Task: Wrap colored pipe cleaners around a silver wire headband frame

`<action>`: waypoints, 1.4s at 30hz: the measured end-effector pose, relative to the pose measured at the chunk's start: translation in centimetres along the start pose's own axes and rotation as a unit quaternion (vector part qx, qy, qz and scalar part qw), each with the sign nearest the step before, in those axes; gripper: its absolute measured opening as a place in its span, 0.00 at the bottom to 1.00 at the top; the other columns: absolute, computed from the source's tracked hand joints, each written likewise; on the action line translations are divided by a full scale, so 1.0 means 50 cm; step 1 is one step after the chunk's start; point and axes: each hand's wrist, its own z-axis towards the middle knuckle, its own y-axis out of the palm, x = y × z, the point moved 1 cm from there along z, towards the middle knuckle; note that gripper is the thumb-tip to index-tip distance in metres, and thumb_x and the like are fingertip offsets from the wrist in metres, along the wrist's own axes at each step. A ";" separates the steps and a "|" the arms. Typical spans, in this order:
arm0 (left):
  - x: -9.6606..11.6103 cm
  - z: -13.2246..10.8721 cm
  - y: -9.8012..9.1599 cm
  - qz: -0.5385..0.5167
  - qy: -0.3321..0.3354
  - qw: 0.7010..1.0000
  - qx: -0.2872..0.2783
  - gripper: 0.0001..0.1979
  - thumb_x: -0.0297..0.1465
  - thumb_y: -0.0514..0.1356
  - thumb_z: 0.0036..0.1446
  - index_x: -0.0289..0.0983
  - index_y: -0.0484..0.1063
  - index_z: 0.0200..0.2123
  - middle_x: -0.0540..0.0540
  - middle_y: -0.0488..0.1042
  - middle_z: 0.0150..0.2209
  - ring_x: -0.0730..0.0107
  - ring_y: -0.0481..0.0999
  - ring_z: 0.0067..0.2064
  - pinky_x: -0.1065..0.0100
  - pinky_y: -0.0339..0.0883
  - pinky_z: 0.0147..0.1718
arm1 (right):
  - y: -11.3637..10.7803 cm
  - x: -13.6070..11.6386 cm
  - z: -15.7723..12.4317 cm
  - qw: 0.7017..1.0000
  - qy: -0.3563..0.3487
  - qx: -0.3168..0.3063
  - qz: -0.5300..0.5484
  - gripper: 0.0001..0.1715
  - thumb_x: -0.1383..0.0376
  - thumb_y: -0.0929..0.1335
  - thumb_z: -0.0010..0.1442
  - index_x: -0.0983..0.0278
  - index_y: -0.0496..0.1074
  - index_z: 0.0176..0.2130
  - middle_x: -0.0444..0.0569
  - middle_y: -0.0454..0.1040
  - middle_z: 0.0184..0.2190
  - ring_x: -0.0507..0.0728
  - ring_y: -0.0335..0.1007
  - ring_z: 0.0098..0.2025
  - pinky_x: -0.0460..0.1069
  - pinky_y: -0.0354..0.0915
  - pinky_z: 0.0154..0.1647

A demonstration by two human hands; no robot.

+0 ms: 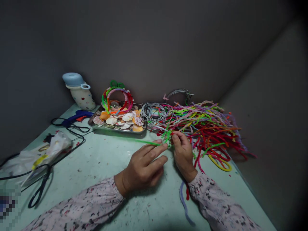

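My left hand (144, 165) has its fingers closed around a bright green pipe cleaner (145, 141), whose far end stretches left and is blurred. Beside it, my right hand (183, 150) pinches a bunched green pipe cleaner piece (166, 136) between thumb and forefinger. A bit of red shows at those fingertips, and a pale strand runs into the green bunch; how they join is too small to tell. Just behind my hands lies a coil of grey wire (156, 111). A large heap of coloured pipe cleaners (204, 120) spreads behind and right of my right hand.
Shells fill a metal tray (115, 131), with pipe-cleaner-wrapped hoops (131, 99) standing on them. A blue-lidded cup (83, 96), a blue glue gun (78, 117) with black cable (80, 141) and a plastic bag (56, 146) are at left. A lavender pipe cleaner (184, 203) lies near my right sleeve.
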 end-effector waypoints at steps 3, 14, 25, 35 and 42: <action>-0.002 0.003 0.000 -0.003 0.014 0.999 -0.050 0.15 0.24 0.59 0.51 0.34 0.72 0.45 0.39 0.76 0.51 0.51 0.66 0.60 0.41 0.50 0.62 | -0.003 0.002 0.001 1.000 0.016 0.009 0.012 0.13 0.56 0.64 0.62 0.62 0.69 0.39 0.42 0.67 0.29 0.52 0.60 0.30 0.47 0.59 0.32; -0.062 -0.006 0.026 0.166 -0.113 0.971 -0.127 0.11 0.23 0.57 0.57 0.38 0.75 0.40 0.41 0.76 0.46 0.52 0.69 0.54 0.38 0.49 0.58 | -0.001 0.000 -0.003 1.000 -0.013 -0.017 0.018 0.12 0.57 0.64 0.62 0.62 0.70 0.38 0.43 0.65 0.30 0.52 0.60 0.30 0.47 0.60 0.32; -0.060 0.008 0.010 0.167 -0.154 0.973 0.028 0.15 0.28 0.60 0.56 0.40 0.67 0.47 0.41 0.70 0.44 0.54 0.67 0.52 0.49 0.57 0.53 | 0.003 0.012 -0.014 0.993 -0.043 -0.108 -0.009 0.10 0.58 0.64 0.63 0.60 0.72 0.40 0.45 0.70 0.35 0.54 0.66 0.35 0.49 0.62 0.37; -0.062 0.014 0.007 0.170 -0.150 0.973 0.053 0.10 0.29 0.63 0.54 0.43 0.72 0.41 0.46 0.73 0.40 0.57 0.69 0.48 0.51 0.57 0.51 | 0.004 -0.010 -0.019 0.983 -0.098 -0.152 -0.039 0.08 0.62 0.63 0.64 0.60 0.71 0.39 0.46 0.68 0.35 0.55 0.66 0.38 0.51 0.62 0.41; -0.058 0.017 0.003 0.147 -0.155 0.976 0.040 0.05 0.32 0.63 0.55 0.42 0.73 0.37 0.46 0.73 0.38 0.59 0.70 0.47 0.52 0.56 0.51 | 0.003 -0.017 -0.024 0.979 -0.149 -0.132 -0.045 0.06 0.64 0.64 0.63 0.60 0.70 0.36 0.46 0.68 0.32 0.56 0.65 0.37 0.51 0.62 0.40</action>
